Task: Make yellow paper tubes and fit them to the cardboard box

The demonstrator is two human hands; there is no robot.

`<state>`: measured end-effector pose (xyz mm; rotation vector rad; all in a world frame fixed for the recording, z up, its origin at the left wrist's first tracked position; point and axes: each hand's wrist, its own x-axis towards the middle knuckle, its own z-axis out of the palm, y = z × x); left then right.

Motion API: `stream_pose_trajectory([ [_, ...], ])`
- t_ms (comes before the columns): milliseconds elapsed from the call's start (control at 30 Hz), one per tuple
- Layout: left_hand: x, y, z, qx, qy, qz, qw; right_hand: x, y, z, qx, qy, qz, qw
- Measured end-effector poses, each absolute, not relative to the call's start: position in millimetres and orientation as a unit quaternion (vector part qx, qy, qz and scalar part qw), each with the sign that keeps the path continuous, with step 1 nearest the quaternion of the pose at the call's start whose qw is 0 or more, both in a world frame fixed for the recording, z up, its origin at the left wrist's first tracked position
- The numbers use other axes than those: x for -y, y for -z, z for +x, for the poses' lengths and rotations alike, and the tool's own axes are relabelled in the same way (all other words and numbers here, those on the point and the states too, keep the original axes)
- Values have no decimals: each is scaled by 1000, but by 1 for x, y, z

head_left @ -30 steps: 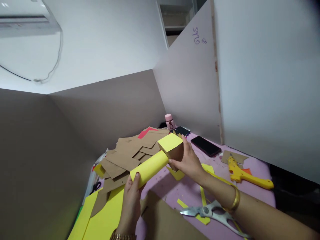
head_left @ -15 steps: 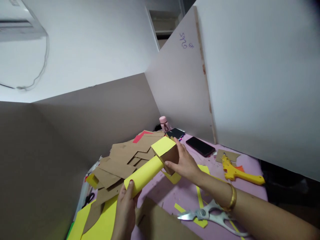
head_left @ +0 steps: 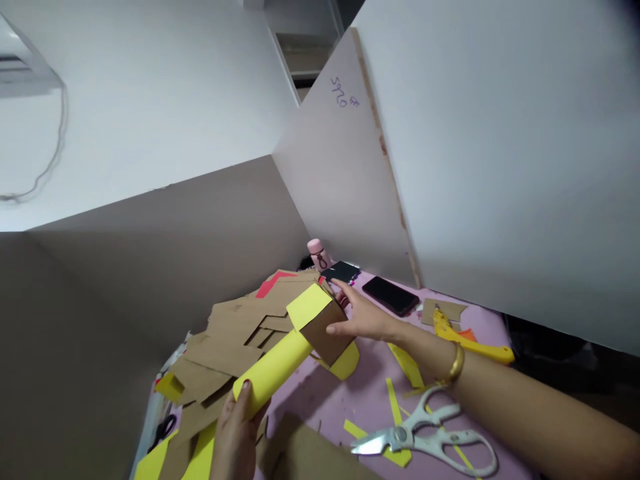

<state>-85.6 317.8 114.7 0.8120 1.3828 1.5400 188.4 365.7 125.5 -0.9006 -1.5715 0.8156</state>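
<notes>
In the head view my left hand (head_left: pixel 235 427) is wrapped round the lower end of a yellow paper tube (head_left: pixel 273 372). The tube's upper end meets a small brown cardboard box (head_left: pixel 327 333), whose top is covered with yellow paper (head_left: pixel 309 307). Beside the box is my right hand (head_left: pixel 363 313), its thumb over the brown side and its index finger stretched out past the far corner. Its other fingers are partly hidden behind the box. A rounded yellow piece (head_left: pixel 345 363) shows just below the box; whether it is joined to it I cannot tell.
Cardboard pieces (head_left: pixel 225 360) are heaped at the left. White-handled scissors (head_left: pixel 400 437) lie among yellow strips under my right forearm. A yellow glue gun (head_left: pixel 480 347), a phone (head_left: pixel 391 295) and a pink bottle (head_left: pixel 319 255) stand or lie farther off, near partition walls.
My right hand's grip on the box has loosened, its fingers more spread, and more of the brown side shows. The view has shifted slightly; my left hand still holds the tube.
</notes>
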Motion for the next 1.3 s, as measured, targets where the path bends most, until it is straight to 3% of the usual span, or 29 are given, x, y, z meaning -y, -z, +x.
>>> stream_pose_trajectory([
  [300, -320, -118, -79, -551, -613, 340, 453, -385, -114, 195, 623, -473, -288, 553],
  [867, -300, -115, -128, -628, -585, 308, 409, -390, -96, 188, 581, -516, -262, 573],
  [1300, -321, -89, -79, -579, -585, 319, 470, -391, -97, 190, 565, -555, -234, 564],
])
